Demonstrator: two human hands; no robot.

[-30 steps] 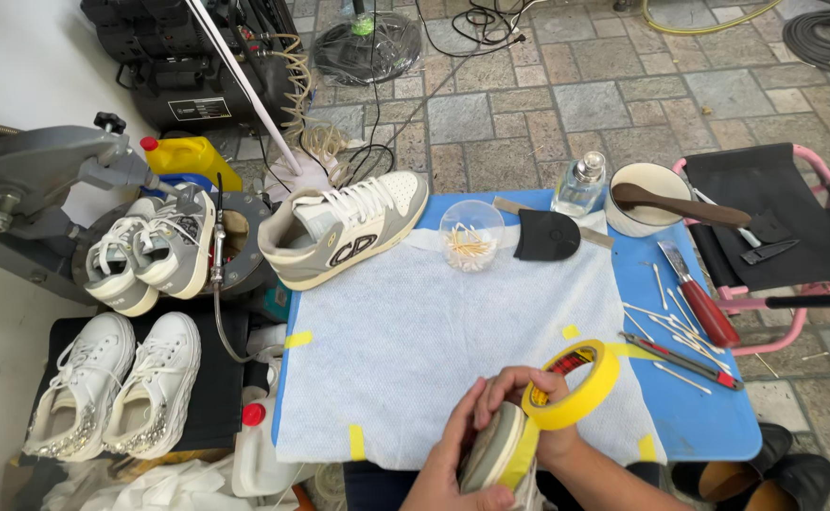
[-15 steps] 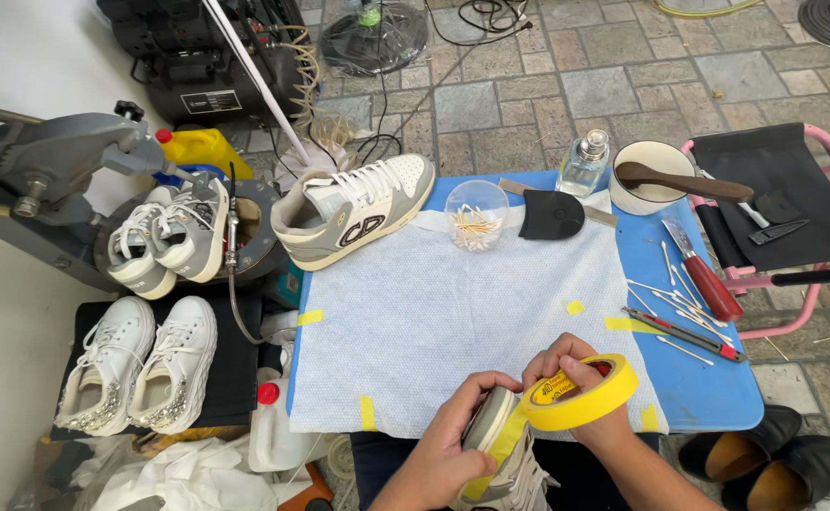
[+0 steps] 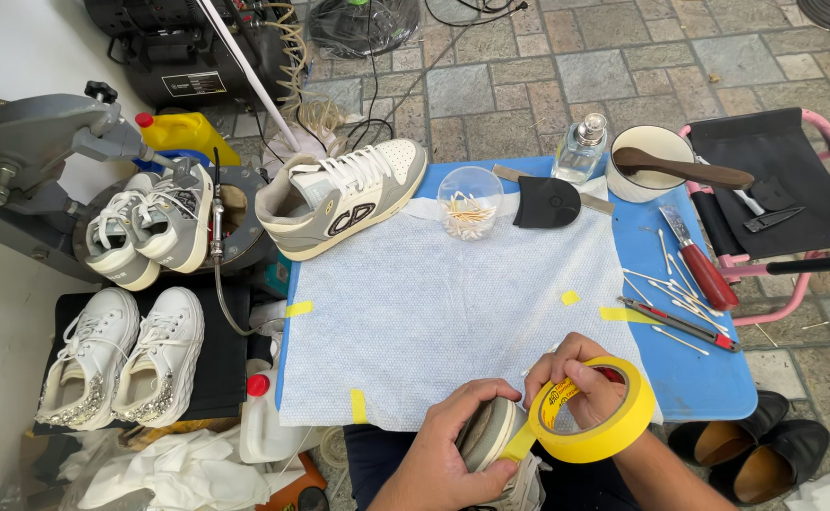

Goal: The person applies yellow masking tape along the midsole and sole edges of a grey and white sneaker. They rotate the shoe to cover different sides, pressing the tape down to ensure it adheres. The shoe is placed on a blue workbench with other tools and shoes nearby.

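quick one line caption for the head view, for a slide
Left hand steadies a sneaker while right hand holds a yellow tape roll over a blue table.

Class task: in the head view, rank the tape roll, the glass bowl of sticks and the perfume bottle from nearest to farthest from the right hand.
1. Tape roll, held in the right hand.
2. Glass bowl, across the cloth.
3. Perfume bottle, at the table's far edge.

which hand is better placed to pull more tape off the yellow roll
Right. The right hand already holds the yellow tape roll with its strip running to the shoe; the left hand is busy gripping that shoe.
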